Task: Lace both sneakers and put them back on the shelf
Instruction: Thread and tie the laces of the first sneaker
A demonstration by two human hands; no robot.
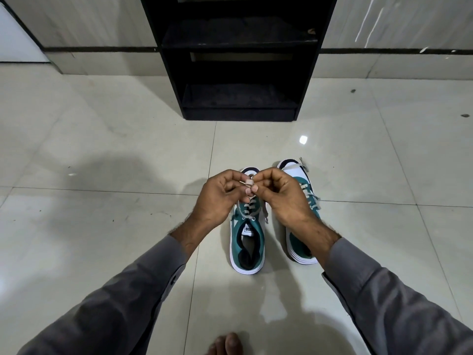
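Two teal and white sneakers stand side by side on the tiled floor, toes pointing away from me. Above the left sneaker (247,242), my left hand (221,198) and my right hand (280,194) meet, both pinching its grey lace (248,184) at the fingertips. Grey lacing crosses the eyelets just below my fingers. The right sneaker (303,221) is partly hidden behind my right hand; its lace runs loosely over the toe and tongue. A black shelf unit (240,73) stands beyond the shoes, its lower shelves bare.
Pale glossy floor tiles spread on every side. A tiled wall with a dark stripe runs behind the shelf unit. My bare toes (226,344) show at the bottom edge. A white panel sits at the far left.
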